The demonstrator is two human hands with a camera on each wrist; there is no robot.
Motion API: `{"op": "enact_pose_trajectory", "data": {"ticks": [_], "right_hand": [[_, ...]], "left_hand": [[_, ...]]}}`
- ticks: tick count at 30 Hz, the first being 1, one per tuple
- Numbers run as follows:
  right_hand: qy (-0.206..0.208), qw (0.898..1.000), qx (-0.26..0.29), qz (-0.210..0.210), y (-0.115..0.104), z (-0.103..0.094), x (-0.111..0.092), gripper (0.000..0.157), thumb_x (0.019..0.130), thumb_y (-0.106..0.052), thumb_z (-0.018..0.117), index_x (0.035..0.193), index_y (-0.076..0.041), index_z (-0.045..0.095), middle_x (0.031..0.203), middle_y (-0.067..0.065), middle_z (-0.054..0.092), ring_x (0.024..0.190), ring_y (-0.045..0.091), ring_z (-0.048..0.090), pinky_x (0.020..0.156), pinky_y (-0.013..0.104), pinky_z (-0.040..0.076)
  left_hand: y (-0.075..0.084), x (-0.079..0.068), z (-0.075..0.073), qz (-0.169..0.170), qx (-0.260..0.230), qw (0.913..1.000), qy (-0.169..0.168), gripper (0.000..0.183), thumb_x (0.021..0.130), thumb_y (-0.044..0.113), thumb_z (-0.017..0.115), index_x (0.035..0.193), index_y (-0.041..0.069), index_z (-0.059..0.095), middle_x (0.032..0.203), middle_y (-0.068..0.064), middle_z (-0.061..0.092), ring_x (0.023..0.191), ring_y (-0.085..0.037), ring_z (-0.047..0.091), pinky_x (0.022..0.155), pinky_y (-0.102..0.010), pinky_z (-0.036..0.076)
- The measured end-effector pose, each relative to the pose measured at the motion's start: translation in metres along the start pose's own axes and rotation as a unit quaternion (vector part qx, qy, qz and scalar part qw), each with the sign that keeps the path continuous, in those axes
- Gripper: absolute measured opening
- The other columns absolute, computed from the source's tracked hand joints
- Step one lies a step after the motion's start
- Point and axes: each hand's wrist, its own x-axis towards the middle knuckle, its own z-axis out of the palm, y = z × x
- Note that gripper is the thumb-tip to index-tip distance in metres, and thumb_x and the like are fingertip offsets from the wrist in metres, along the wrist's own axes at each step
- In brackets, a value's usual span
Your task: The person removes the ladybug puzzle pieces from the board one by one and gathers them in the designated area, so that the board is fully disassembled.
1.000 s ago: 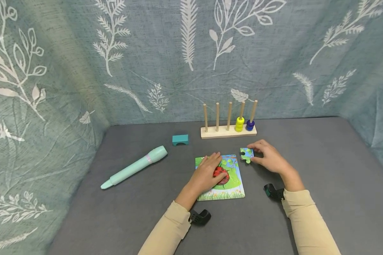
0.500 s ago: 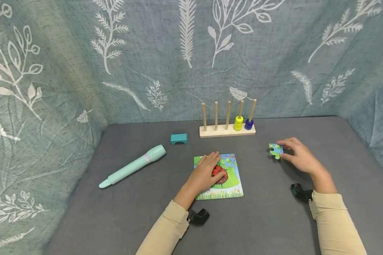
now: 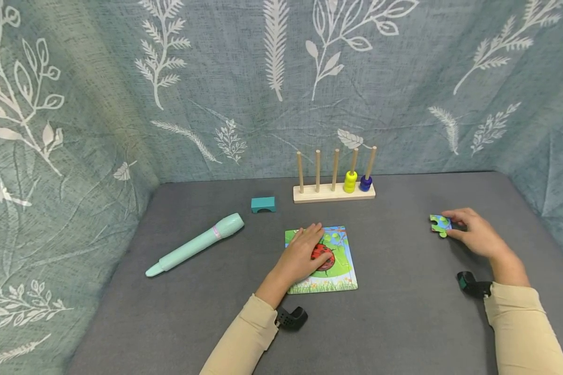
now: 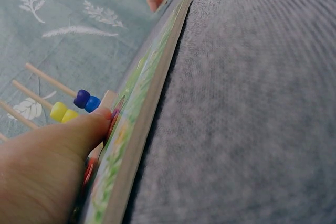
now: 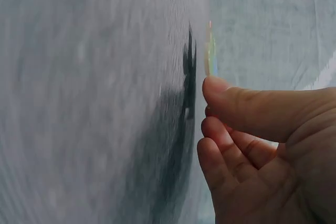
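Observation:
A square jigsaw puzzle [image 3: 340, 268] with a red ladybird on green leaves lies on the grey table. My left hand [image 3: 300, 258] rests on its left part with fingers extended, covering some of the picture. In the left wrist view the thumb [image 4: 86, 132] lies along the top of the puzzle. Far to the right, my right hand [image 3: 478, 234] pinches a blue and green puzzle piece [image 3: 440, 224] between thumb and fingers. From the right wrist camera the piece [image 5: 211, 59] shows edge-on past the thumb tip, with a dark shadow on the cloth beside it.
Behind the puzzle stands a wooden peg rack [image 3: 333, 194] with yellow and blue beads on two of its pegs. A teal arched block [image 3: 263, 204] and a mint-green microphone-shaped tube [image 3: 197, 245] lie to the left. A patterned curtain [image 3: 244, 78] hangs behind the table.
My right hand has carried the puzzle piece rightward, from beside the puzzle's top right corner to the table's right side. My left hand stays on the puzzle.

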Motion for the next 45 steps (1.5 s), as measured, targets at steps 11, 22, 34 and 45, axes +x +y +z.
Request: {"op": "enact_pose_trajectory", "data": {"ticks": [11,22,34,45], "right_hand": [[0.004,0.999,-0.025,0.022,0.014,-0.006,-0.007,0.041,0.092,-0.004,0.058,0.127,0.016,0.047,0.119,0.035,0.042,0.104,0.048,0.045,0.084,0.059,0.040],[0.040,0.998,-0.031,-0.038,0.018,-0.005,-0.010,0.037,0.084,0.003,0.064,0.118,0.015,0.056,0.111,0.030,0.049,0.097,0.005,0.045,0.080,0.026,0.041],[-0.020,0.999,0.030,0.025,0.014,-0.011,-0.011,0.053,0.094,-0.007,0.056,0.136,0.018,0.034,0.131,0.038,0.034,0.120,0.055,0.036,0.103,0.054,0.037],[-0.038,0.993,0.099,0.046,-0.023,-0.010,-0.011,0.072,0.097,-0.027,0.056,0.148,0.007,0.019,0.147,0.035,0.024,0.133,0.056,0.023,0.103,0.066,0.029]], "left_hand": [[-0.003,0.001,-0.004,-0.001,-0.008,0.9999,-0.010,0.063,0.093,0.041,0.058,0.143,0.006,0.042,0.151,-0.010,0.036,0.142,-0.022,0.029,0.120,-0.042,0.020],[-0.003,0.002,-0.006,0.003,-0.008,0.9999,-0.014,0.063,0.093,0.040,0.058,0.143,0.005,0.043,0.151,-0.011,0.037,0.142,-0.023,0.031,0.120,-0.043,0.021],[-0.003,0.002,-0.006,-0.001,-0.008,0.9999,-0.012,0.063,0.093,0.041,0.058,0.144,0.007,0.042,0.152,-0.009,0.036,0.142,-0.021,0.029,0.120,-0.042,0.020],[-0.002,0.002,-0.005,-0.004,-0.016,0.9998,-0.013,0.064,0.093,0.041,0.058,0.144,0.006,0.042,0.152,-0.010,0.034,0.143,-0.022,0.028,0.120,-0.042,0.020]]}}
